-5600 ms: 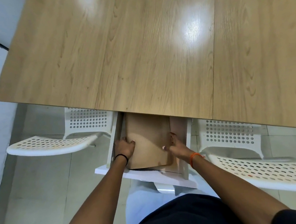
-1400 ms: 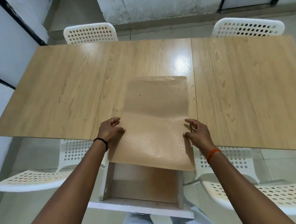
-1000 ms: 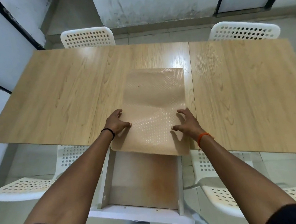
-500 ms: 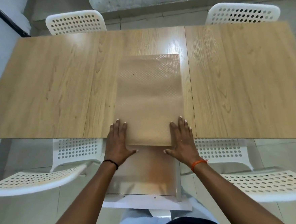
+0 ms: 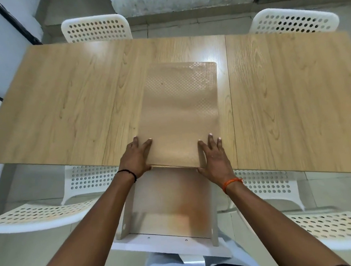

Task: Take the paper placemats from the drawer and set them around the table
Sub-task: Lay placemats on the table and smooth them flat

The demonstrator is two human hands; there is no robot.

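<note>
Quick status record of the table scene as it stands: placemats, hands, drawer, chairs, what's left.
placemats: stack lying flat at the table's near middle, near edge about flush with the table edge
left hand: flat, fingers spread, on the stack's near left corner
right hand: flat, on the near right corner
drawer: pulled open below the table edge, no mats visible inside
table: otherwise bare
chairs: four white perforated ones, two per long side
left to do: mats not yet distributed
</note>
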